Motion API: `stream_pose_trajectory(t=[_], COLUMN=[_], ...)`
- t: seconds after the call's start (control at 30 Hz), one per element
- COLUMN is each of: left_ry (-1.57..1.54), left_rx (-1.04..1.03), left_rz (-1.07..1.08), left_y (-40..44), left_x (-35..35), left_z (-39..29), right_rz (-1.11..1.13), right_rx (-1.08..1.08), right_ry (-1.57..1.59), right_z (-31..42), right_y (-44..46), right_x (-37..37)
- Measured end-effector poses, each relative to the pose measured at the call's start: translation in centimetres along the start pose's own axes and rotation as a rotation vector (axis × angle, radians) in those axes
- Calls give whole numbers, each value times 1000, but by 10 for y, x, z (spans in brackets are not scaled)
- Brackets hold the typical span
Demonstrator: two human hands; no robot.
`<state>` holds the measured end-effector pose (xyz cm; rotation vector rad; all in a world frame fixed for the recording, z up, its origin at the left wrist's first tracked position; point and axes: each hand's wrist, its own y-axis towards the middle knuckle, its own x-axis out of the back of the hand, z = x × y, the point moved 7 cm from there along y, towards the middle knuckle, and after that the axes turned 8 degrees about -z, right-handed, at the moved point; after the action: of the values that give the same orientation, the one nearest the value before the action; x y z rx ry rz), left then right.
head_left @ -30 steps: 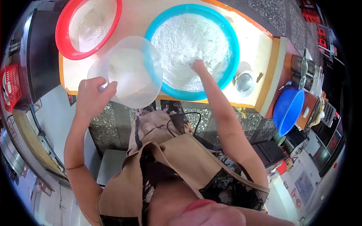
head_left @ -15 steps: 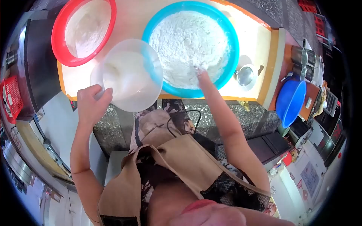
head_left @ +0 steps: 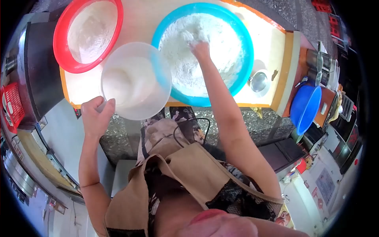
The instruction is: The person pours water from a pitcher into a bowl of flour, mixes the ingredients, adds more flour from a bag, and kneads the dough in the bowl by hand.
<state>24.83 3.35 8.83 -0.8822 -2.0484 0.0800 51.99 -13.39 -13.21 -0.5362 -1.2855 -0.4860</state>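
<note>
My left hand (head_left: 98, 116) is closed on the rim of a translucent plastic tub (head_left: 152, 106), thumb on one side and fingers on the other. The tub leans over the near left edge of a teal basin (head_left: 248, 59); whether its whitish look is contents or the table showing through, I cannot tell. White flour (head_left: 225, 43) fills much of the basin, with clumps near its middle. Into this flour reaches my right hand (head_left: 200, 49), its fingers coated white and partly buried, so their grip is hidden.
At the far left of the table (head_left: 134, 19) stands a red basin (head_left: 59, 47) holding more pale flour. A small metal cup (head_left: 259, 83) sits right of the teal basin. Beyond the table's right edge is a blue basin (head_left: 306, 110); a red basket (head_left: 14, 104) is far left.
My right hand has moved from the near side of the flour toward the middle and far side, pushing up clumps. The tub has shifted slightly, still in my left hand.
</note>
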Motion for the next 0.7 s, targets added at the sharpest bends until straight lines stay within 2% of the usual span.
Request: stream_pose_trajectory(t=[0.07,0.17,0.23,0.3,0.33,0.43,0.47,0.53,0.57,0.63,0.7], left_ry=[-40,-58,-62,-78,-88,-81,-62,-92,-116,-136,-153], left_rx=[15,75,80,76,49,-14,-43,-8,21,9,-3], left_rz=[-33,-69,-50,-44,-48,-51,-52,-66,-78,-88,-95], left_y=[-1,0,4,7,7,9,10,11,12,16,16], left_x=[1,2,1,1,2,6,7,7,8,9,9], left_z=[4,14,22,24,22,19,18,21,22,30,32], right_rz=[147,266,334,655,652,236,233,241,353,217,647], right_rx=[229,205,177,-250,-252,-58,-54,-217,-179,-110,158], right_ry=[-139,-18,40,244,243,-35,-41,1,-145,-117,-371], right_z=[18,53,52,25,23,13,-2,-46,-69,-99,-49], right_y=[31,31,15,-21,-32,-57,-60,-75,-74,-46,-13], right_x=[-20,-48,-71,-109,-94,17,17,-6,-40,-86,-52])
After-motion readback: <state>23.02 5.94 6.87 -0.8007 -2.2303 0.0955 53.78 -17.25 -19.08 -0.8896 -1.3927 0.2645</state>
